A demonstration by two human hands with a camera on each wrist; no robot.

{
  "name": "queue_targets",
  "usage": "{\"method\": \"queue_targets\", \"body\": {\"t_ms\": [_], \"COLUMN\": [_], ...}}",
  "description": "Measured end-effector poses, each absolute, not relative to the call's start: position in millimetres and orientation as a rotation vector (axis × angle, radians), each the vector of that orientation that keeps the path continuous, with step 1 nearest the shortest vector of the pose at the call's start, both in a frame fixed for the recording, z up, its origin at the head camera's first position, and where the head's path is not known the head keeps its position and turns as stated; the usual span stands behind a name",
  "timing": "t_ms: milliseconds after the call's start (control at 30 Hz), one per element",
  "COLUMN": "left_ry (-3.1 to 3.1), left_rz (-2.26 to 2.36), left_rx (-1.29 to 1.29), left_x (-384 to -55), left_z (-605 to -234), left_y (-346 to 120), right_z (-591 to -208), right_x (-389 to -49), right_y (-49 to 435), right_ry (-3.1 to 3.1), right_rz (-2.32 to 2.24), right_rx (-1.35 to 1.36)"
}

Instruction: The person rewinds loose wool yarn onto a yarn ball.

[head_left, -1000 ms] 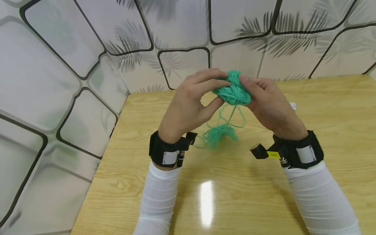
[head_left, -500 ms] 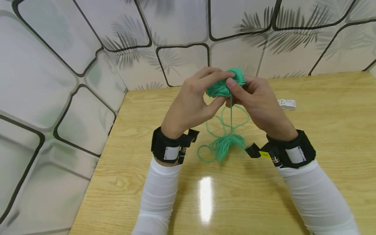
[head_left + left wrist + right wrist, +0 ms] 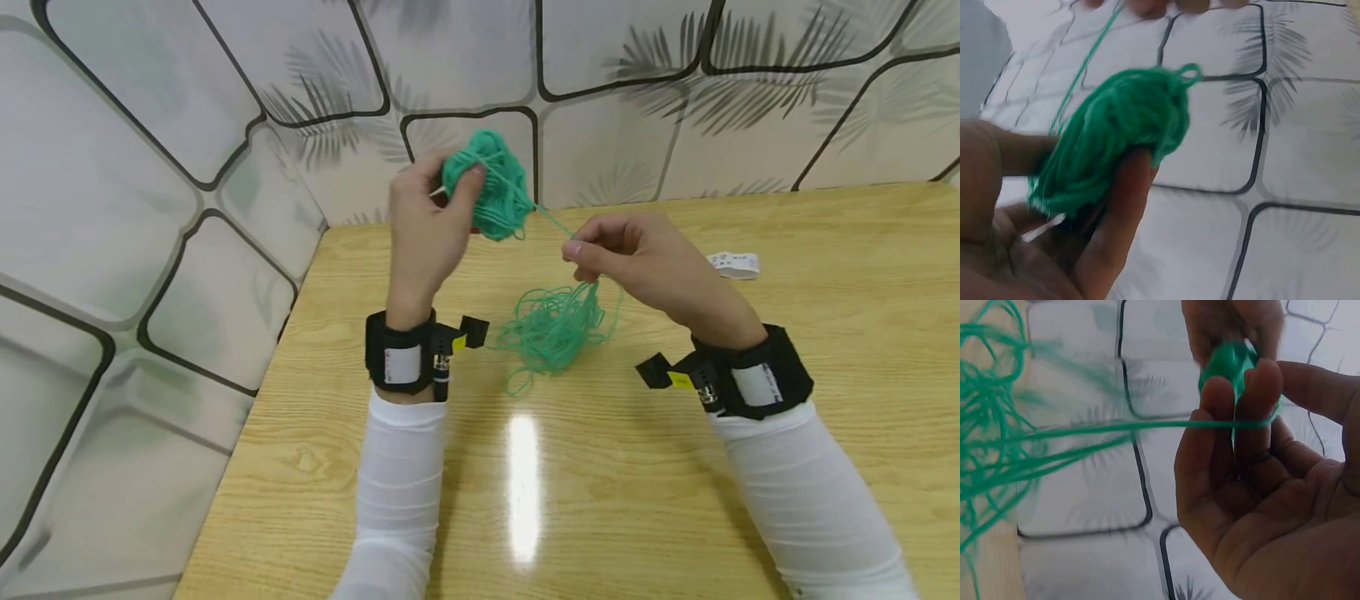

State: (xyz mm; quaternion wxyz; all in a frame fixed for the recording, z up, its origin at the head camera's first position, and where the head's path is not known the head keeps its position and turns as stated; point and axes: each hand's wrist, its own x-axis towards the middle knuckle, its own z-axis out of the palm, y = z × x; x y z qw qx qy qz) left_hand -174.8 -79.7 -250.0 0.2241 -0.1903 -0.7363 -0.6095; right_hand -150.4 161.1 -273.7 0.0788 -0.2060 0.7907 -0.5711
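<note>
My left hand (image 3: 427, 225) grips a ball of green yarn (image 3: 498, 187) above the back of the table, its thumb pressed on the near side. In the left wrist view the wound ball (image 3: 1125, 125) sits between thumb and fingers, with one small loop sticking out. A single strand (image 3: 553, 218) runs from the ball to my right hand (image 3: 645, 262), which pinches it between thumb and fingertips. Below, a loose tangle of the same yarn (image 3: 551, 329) lies on the table, and strands rise from it to the right hand. The right wrist view shows the strand (image 3: 1166, 424) crossing the fingers.
A white paper band (image 3: 735, 265) with print lies on the wooden table (image 3: 315, 467) to the right of my right hand. A patterned wall (image 3: 600, 150) stands right behind the table's back edge, and another wall (image 3: 90, 250) borders its left side.
Both hands held the ball together before. Now the left hand has carried it up and left, turning it, while the right hand has come off the ball and stretches the strand between them.
</note>
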Motion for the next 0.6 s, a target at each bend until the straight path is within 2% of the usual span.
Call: {"method": "queue_targets", "body": {"t_ms": [167, 367, 467, 600], "left_ry": [-1.658, -1.23, -1.049, -1.083], "left_rz": [-1.994, -2.11, -2.134, -2.188], "left_rx": [-0.16, 0.174, 0.274, 0.292], "left_x": [-180, -182, -182, -181], "left_z": [-250, -247, -246, -246], "left_y": [-118, -148, -156, -159], "right_z": [-275, -273, -270, -266], "right_x": [-160, -168, -168, -167], "right_y": [187, 216, 232, 242], "right_ry": [2.465, 2.547, 2.404, 2.0], "right_rz": [-1.736, -1.788, -2.067, -2.691], "right_rx": [-0.44, -0.362, -0.303, -0.209]}}
